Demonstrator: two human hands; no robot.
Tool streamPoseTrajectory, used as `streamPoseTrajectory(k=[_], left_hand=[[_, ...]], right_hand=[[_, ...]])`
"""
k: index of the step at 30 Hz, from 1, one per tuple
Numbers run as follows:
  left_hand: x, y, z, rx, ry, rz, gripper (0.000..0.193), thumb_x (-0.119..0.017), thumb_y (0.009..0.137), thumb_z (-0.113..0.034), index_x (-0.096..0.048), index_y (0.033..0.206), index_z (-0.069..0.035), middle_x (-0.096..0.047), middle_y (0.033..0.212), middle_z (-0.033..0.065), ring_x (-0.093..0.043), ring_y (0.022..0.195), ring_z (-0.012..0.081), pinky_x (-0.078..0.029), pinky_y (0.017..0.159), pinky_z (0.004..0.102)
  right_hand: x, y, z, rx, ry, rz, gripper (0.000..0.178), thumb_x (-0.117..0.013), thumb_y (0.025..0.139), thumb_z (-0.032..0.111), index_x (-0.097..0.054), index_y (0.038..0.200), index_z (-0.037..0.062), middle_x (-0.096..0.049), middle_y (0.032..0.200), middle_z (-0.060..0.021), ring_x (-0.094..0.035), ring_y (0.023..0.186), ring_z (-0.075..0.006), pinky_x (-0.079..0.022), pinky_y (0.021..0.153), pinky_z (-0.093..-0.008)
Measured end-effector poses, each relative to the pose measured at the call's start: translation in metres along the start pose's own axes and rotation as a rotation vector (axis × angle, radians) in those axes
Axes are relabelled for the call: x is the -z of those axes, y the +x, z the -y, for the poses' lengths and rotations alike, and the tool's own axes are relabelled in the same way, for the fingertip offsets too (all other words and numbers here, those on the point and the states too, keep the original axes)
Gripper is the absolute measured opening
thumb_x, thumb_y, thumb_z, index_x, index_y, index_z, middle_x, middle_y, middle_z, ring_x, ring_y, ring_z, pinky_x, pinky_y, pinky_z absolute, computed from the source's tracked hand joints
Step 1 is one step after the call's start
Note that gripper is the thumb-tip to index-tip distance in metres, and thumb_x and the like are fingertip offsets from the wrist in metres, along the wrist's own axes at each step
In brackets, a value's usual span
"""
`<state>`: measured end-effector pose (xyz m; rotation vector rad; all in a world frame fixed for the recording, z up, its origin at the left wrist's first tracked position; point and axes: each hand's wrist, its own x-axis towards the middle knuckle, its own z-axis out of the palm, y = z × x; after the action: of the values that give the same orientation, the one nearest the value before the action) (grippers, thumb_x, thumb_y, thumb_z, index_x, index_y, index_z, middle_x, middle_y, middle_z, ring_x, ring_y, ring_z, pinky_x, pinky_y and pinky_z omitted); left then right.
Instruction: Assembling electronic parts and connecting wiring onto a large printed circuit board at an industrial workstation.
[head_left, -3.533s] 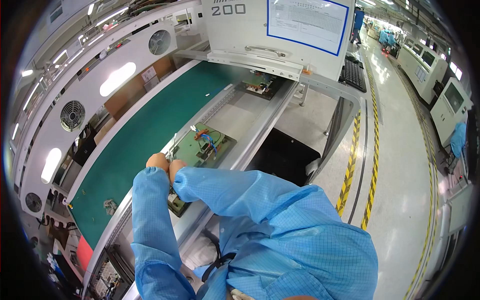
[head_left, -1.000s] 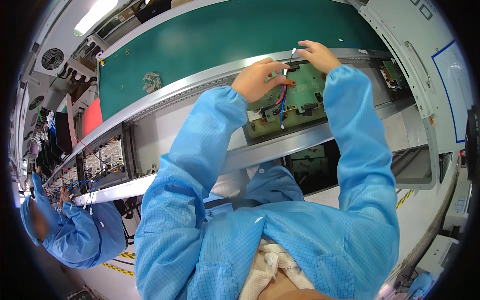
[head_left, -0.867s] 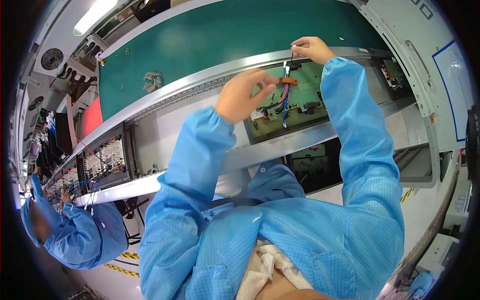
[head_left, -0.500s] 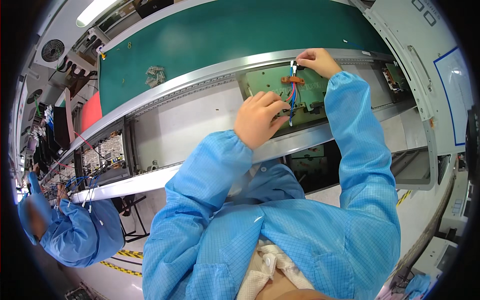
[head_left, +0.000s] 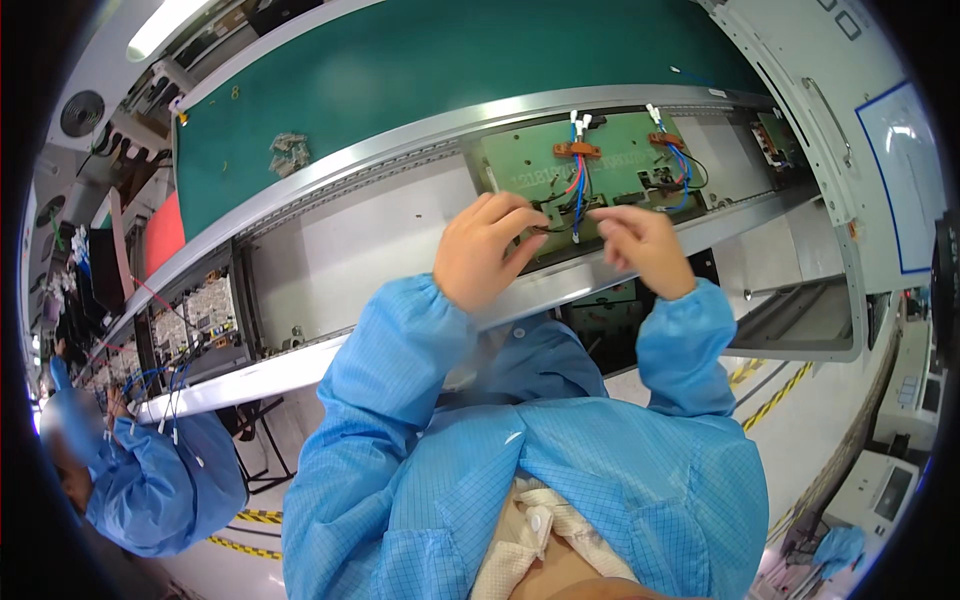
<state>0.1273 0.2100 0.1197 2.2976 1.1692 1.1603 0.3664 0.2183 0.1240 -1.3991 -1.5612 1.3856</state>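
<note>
A green circuit board [head_left: 530, 155] lies in the metal track in front of me. On its left part, an orange-brown block [head_left: 577, 150] has red, blue and black wires [head_left: 580, 180] running through it, with white connectors at their upper ends. A similar orange-brown block [head_left: 665, 139] with blue and black wires sits further right. My left hand [head_left: 488, 250] is over the board's lower left edge, fingers curved and thumb apart, close to a black wire. My right hand [head_left: 648, 248], slightly blurred, is at the board's near edge, index finger stretched toward the wires' lower ends.
Beyond the track lies a green mat [head_left: 420, 70] with a small bag of parts [head_left: 290, 154] on it. Another person in a blue coat [head_left: 170, 480] works at the left beside more boards [head_left: 195, 315]. A white machine panel [head_left: 890, 150] stands at the right.
My right hand has left the white connectors and come down toward me, to the board's near edge. My left hand has shifted left, away from the wires. The right-hand block now shows.
</note>
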Motion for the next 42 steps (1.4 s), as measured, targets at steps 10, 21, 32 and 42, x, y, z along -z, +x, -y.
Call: streamPoseTrajectory(k=[10, 21, 32, 42], left_hand=[[0.067, -0.091, 0.03, 0.332, 0.087, 0.066, 0.019, -0.062, 0.081, -0.006, -0.066, 0.099, -0.003, -0.062, 0.099, 0.014, -0.059, 0.093, 0.0309, -0.046, 0.083, 0.0359], [-0.026, -0.084, -0.005, 0.323, 0.16, 0.161, 0.053, -0.067, 0.08, -0.025, -0.053, 0.12, 0.006, -0.058, 0.112, 0.026, -0.053, 0.11, 0.038, -0.044, 0.092, 0.0426], [-0.159, -0.079, -0.017, 0.274, 0.193, 0.313, 0.039, -0.055, 0.085, -0.027, -0.057, 0.117, -0.005, -0.056, 0.121, 0.0149, -0.05, 0.116, 0.0305, -0.041, 0.094, 0.0419], [-0.185, 0.018, -0.036, 0.12, 0.146, 0.388, 0.031, -0.051, 0.082, -0.021, -0.064, 0.107, -0.009, -0.063, 0.108, 0.0151, -0.056, 0.105, 0.0315, -0.041, 0.088, 0.0457]], right_hand=[[-0.04, 0.022, -0.027, 0.02, 0.103, -0.012, 0.017, -0.054, 0.092, 0.013, -0.059, 0.102, 0.0003, -0.063, 0.073, -0.0038, -0.053, 0.057, -0.0062, -0.043, 0.053, -0.0198], [-0.038, -0.023, -0.032, 0.196, -0.027, -0.235, 0.017, -0.05, 0.092, 0.01, -0.058, 0.105, 0.0013, -0.056, 0.068, -0.0019, -0.05, 0.06, -0.0068, -0.043, 0.058, -0.0209], [-0.082, -0.003, -0.023, 0.494, -0.514, 0.189, 0.037, -0.048, 0.092, 0.023, -0.056, 0.122, 0.0028, -0.055, 0.125, -0.0194, -0.049, 0.118, -0.0359, -0.038, 0.099, -0.0408], [0.014, 0.064, -0.058, 0.018, -0.582, 0.173, 0.042, -0.049, 0.094, 0.035, -0.059, 0.119, 0.0017, -0.061, 0.116, -0.0194, -0.056, 0.109, -0.0308, -0.042, 0.093, -0.0338]])
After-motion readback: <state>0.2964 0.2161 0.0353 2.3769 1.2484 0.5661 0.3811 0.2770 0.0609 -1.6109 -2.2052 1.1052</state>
